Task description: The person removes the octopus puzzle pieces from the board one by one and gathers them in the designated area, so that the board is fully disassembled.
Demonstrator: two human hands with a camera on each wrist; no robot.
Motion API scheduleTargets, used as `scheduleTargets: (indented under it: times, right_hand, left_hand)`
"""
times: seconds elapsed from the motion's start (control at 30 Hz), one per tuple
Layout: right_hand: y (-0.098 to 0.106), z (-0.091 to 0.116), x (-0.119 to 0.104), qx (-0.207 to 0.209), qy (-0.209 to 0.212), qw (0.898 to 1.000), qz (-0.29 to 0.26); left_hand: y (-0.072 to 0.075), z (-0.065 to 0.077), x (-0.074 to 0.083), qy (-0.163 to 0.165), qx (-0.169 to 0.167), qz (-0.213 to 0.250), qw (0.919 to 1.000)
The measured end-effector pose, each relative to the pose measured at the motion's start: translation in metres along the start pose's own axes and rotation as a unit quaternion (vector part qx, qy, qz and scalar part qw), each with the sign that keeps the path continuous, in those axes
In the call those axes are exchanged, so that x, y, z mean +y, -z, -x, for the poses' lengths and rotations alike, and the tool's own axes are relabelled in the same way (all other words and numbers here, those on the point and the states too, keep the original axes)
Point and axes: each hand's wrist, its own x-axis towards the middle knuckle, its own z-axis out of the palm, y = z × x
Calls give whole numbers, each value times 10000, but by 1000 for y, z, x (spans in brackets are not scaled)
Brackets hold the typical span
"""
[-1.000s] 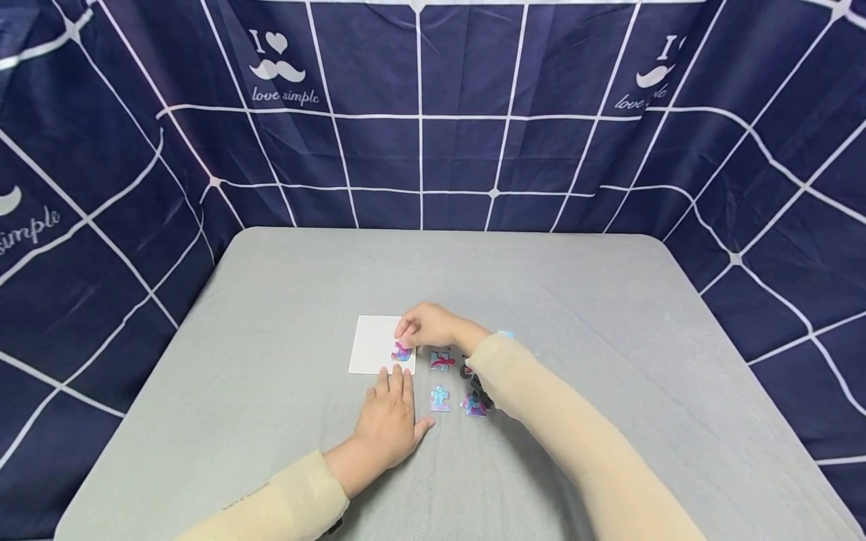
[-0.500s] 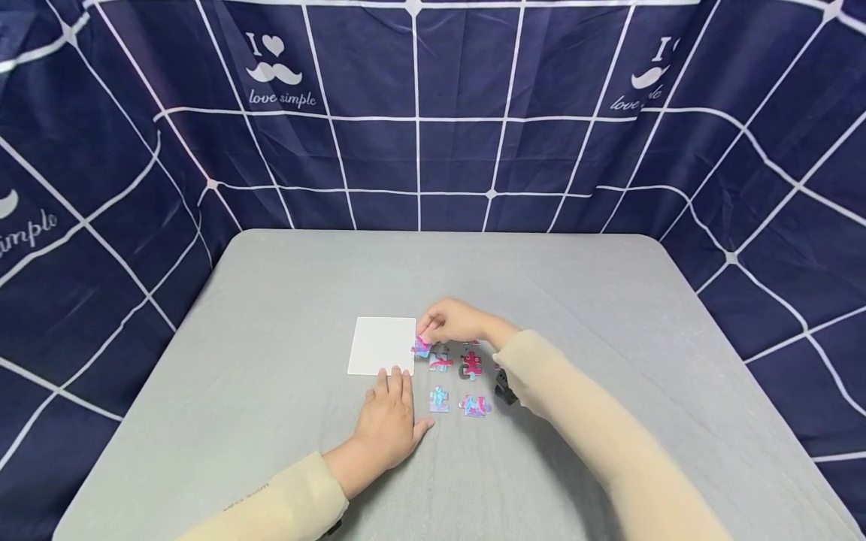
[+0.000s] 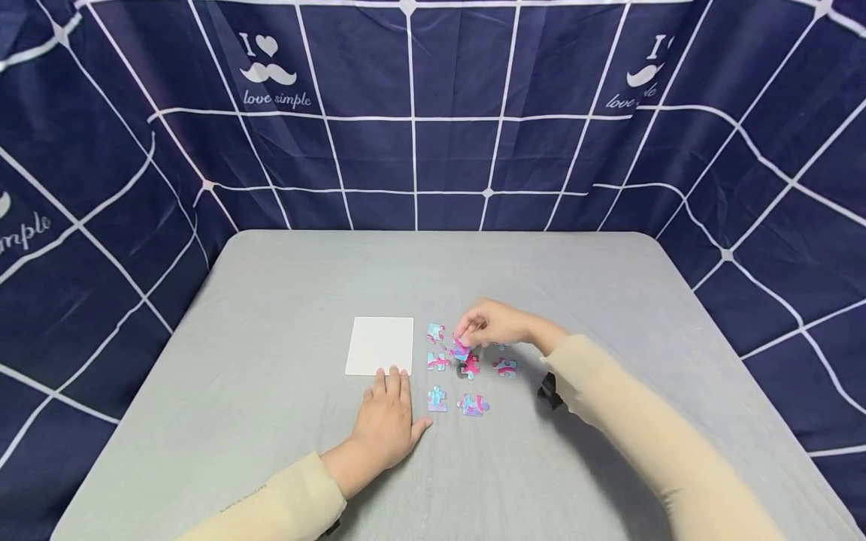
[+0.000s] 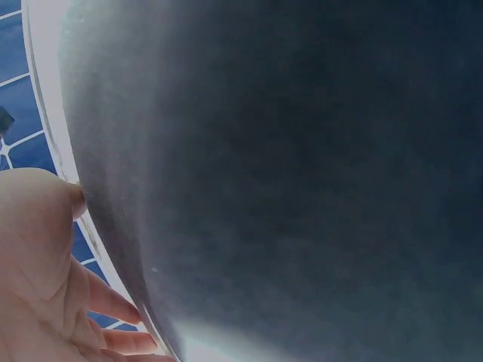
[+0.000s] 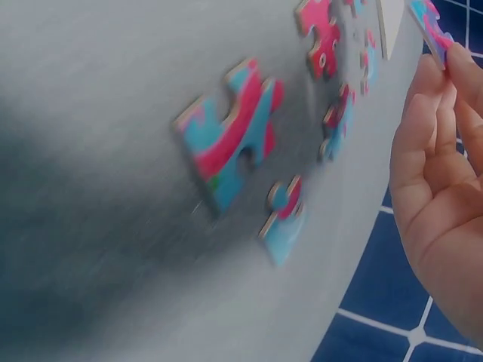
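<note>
My right hand (image 3: 497, 321) pinches a pink, purple and blue jigsaw piece (image 3: 461, 349) between thumb and fingers, low over the other pieces. In the right wrist view, the same piece (image 5: 432, 30) stands tilted at the fingertips. My left hand (image 3: 386, 421) lies palm down on the table, fingers straight, with the fingertips at the near edge of a white square board (image 3: 380, 346). Right of the board are several loose jigsaw pieces, among them a red one (image 3: 470, 366), partly overlapped by the held piece, and a light blue one (image 3: 437, 398).
The grey cloth-covered table (image 3: 284, 300) has rounded far corners. Dark blue curtains (image 3: 460, 150) with white grid lines stand behind it and at both sides. Near the right wrist camera lies a blue and pink piece (image 5: 234, 136), with a smaller-looking one (image 5: 284, 222) beyond it.
The right hand has carried its jigsaw piece rightward, from over the white board to above the loose pieces. More loose pieces now show. My left hand has stayed in place.
</note>
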Motion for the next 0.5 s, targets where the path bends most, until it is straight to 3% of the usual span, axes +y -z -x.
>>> scheduleTargets:
  times: [0.5]
  right_hand:
    - [-12,44,16,-544,-502,9971,-196]
  left_hand:
    - [-1,0,1,10,-27,-59,10000]
